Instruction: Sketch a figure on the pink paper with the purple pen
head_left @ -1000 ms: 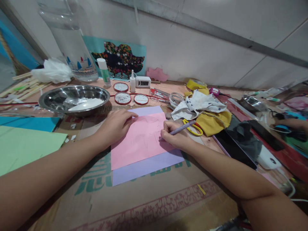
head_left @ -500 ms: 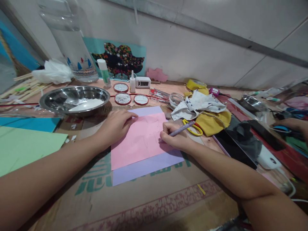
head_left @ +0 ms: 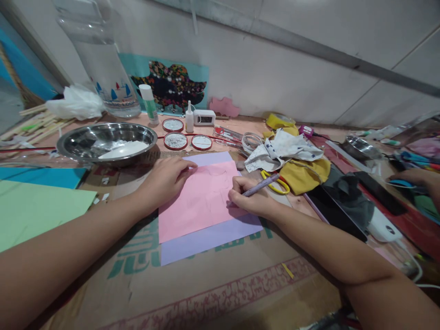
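A pink sheet of paper [head_left: 199, 201] lies on a larger lilac sheet [head_left: 213, 236], both on flattened cardboard [head_left: 206, 284]. My left hand [head_left: 165, 179] rests on the pink sheet's upper left corner, fingers curled down and pressing the paper. My right hand [head_left: 249, 197] grips a lilac pen [head_left: 259, 184] with its tip on the right side of the pink sheet, where faint drawn lines show.
A steel bowl [head_left: 106, 142] with white stuff, three round red-rimmed lids [head_left: 187, 137], a glue stick [head_left: 149, 104] and a big water bottle [head_left: 99, 59] stand behind. Yellow scissors [head_left: 275, 181] and cloth [head_left: 285, 149] lie right. Green paper [head_left: 30, 208] lies left. Another person's hand [head_left: 417, 176] is far right.
My right hand with the pen has shifted slightly down and left along the pink sheet. My left hand has stayed put. The other person's hand at far right moved a little.
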Available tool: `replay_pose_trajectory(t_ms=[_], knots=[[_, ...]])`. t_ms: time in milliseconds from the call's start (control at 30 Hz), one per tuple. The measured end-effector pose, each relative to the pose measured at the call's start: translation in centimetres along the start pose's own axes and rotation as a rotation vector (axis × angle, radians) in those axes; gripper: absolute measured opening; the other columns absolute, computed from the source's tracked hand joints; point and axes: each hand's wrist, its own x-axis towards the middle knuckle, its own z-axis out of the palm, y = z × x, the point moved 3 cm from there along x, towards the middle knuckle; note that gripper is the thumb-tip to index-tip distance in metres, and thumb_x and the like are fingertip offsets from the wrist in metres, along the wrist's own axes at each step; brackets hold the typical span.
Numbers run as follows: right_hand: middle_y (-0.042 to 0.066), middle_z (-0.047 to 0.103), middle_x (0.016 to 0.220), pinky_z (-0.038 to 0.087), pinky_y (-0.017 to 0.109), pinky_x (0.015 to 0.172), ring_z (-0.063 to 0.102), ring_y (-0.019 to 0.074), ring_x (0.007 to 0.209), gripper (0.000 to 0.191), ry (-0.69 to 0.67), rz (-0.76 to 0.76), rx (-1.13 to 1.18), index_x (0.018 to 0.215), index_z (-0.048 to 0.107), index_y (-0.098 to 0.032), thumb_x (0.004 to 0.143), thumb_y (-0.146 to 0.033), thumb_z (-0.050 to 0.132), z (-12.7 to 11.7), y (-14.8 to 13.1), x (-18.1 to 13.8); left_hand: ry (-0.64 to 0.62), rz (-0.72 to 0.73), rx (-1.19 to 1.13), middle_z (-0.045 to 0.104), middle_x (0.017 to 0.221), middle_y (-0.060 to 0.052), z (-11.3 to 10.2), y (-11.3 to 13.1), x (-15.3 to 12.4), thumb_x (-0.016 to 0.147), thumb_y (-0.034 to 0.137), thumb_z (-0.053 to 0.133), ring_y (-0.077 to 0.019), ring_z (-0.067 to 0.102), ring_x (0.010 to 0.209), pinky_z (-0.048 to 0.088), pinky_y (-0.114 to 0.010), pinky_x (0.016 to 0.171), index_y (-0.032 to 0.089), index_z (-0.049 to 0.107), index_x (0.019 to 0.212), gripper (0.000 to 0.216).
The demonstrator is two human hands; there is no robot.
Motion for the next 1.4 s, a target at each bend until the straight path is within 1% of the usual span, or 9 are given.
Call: replay_pose_trajectory(t_ms=[300,500,733,800,900,967,1133,1300,1400], knots=[[-0.003,0.052,0.055,0.035,0.021,0.046,0.059,0.0134,0.054,0.024,0.004,-0.013,-0.03,0.062,0.039,-0.025,0.076,-0.031,0.058,0.0,-0.1,0.1,-0.007,-0.007,0.007,0.076,0.107,-0.011,0.1,0.1,0.0,0.103,0.036,0.046,-0.0311,0.068,0.103,0.047,-0.047,0.093,0.021,0.074,0.12,0.036],[-0.006,0.044,0.052,0.029,0.021,0.045,0.042,0.0093,0.048,0.025,-0.002,-0.04,-0.045,0.06,0.038,-0.025,0.074,-0.029,0.057,-0.1,-0.2,0.2,-0.006,-0.003,-0.003,0.077,0.111,-0.01,0.0,0.1,0.0,0.104,0.038,0.047,-0.0308,0.068,0.106,0.047,-0.046,0.094,0.022,0.074,0.119,0.035],[-0.007,0.047,0.048,0.03,0.02,0.043,0.045,0.0098,0.044,0.027,-0.012,0.022,0.095,0.063,0.039,-0.025,0.076,-0.031,0.062,0.0,0.6,0.3,-0.006,-0.001,-0.001,0.076,0.109,-0.011,0.1,0.0,0.1,0.104,0.039,0.046,-0.0308,0.068,0.104,0.047,-0.046,0.092,0.021,0.074,0.12,0.037],[-0.008,0.048,0.045,0.032,0.021,0.041,0.044,0.0102,0.039,0.03,0.048,0.052,0.193,0.066,0.037,-0.026,0.078,-0.035,0.063,-0.3,1.2,0.6,-0.002,-0.002,0.003,0.076,0.109,-0.011,0.1,-0.1,0.1,0.104,0.038,0.046,-0.031,0.068,0.105,0.047,-0.046,0.093,0.022,0.074,0.12,0.036],[-0.009,0.048,0.044,0.031,0.022,0.041,0.042,0.01,0.037,0.034,0.256,0.011,0.26,0.067,0.036,-0.026,0.079,-0.041,0.065,-1.1,1.7,1.3,-0.002,-0.009,0.013,0.076,0.111,-0.011,0.1,-0.1,0.1,0.103,0.035,0.047,-0.0315,0.068,0.107,0.047,-0.047,0.095,0.022,0.074,0.121,0.035],[-0.009,0.047,0.044,0.032,0.022,0.043,0.043,0.0097,0.039,0.035,0.33,-0.017,0.269,0.066,0.037,-0.026,0.079,-0.042,0.066,-1.5,1.8,1.7,-0.012,-0.011,0.021,0.076,0.112,-0.011,0.1,0.0,0.1,0.103,0.034,0.046,-0.0318,0.068,0.109,0.047,-0.047,0.095,0.021,0.073,0.122,0.036],[-0.009,0.05,0.046,0.032,0.021,0.045,0.046,0.0099,0.041,0.035,0.282,-0.032,0.255,0.069,0.041,-0.025,0.083,-0.046,0.066,-1.4,2.3,2.3,-0.05,-0.007,0.065,0.075,0.123,-0.014,-0.4,0.3,0.0,0.098,0.036,0.053,-0.0336,0.066,0.119,0.046,-0.05,0.102,0.02,0.07,0.128,0.038],[-0.009,0.05,0.047,0.028,0.02,0.041,0.043,0.01,0.039,0.041,0.318,-0.038,0.267,0.072,0.041,-0.025,0.083,-0.055,0.066,-1.3,2.8,2.4,-0.088,0.007,0.092,0.071,0.139,-0.014,-2.6,-0.1,-0.9,0.091,0.044,0.061,-0.0342,0.066,0.126,0.049,-0.049,0.105,0.02,0.066,0.135,0.05],[-0.009,0.05,0.047,0.028,0.02,0.041,0.042,0.0096,0.04,0.043,0.315,-0.046,0.23,0.073,0.042,-0.025,0.085,-0.06,0.065,-1.1,2.9,2.5,-0.103,0.007,0.086,0.073,0.136,-0.013,-3.1,-0.8,-1.6,0.089,0.037,0.059,-0.032,0.07,0.121,0.054,-0.045,0.101,0.021,0.068,0.132,0.047]])
